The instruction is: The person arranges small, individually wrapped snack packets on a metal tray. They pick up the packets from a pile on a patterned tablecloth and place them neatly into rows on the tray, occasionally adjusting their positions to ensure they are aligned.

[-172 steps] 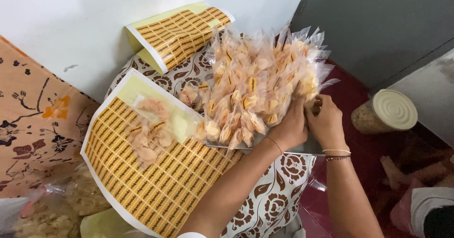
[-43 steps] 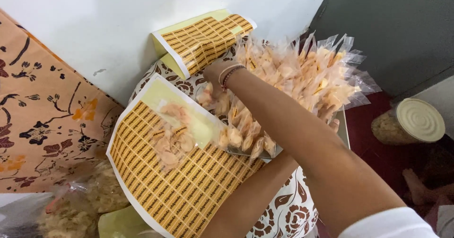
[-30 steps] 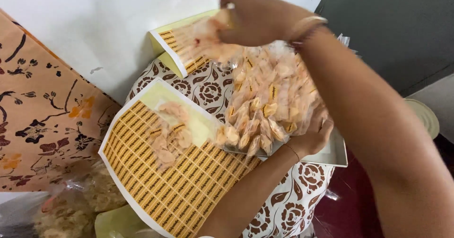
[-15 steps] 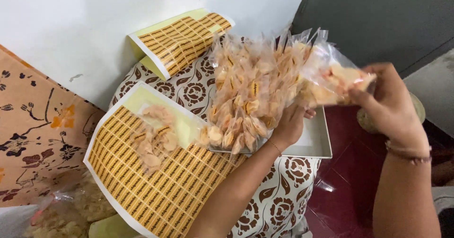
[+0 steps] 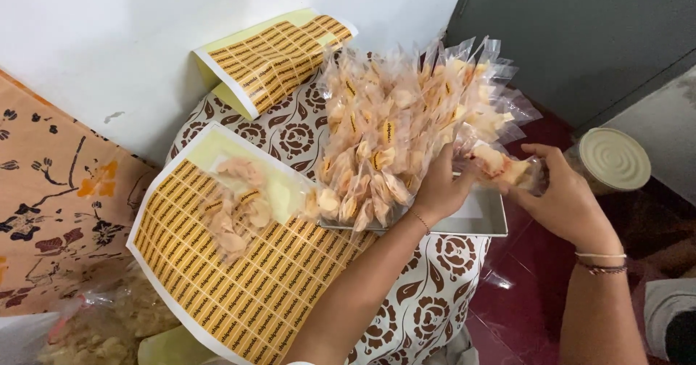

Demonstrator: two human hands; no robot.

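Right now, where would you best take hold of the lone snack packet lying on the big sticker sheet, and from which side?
Take the snack packet by its flat clear edge, the end pointing at the tray pile, coming from above. It lies flat on the sticker sheet, apart from both hands, and its chips look brittle, so a grip on the bare plastic probably spares them.

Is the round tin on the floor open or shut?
Shut. The round tin stands upright beyond the right hand, and its pale ridged lid sits flat across the whole top.
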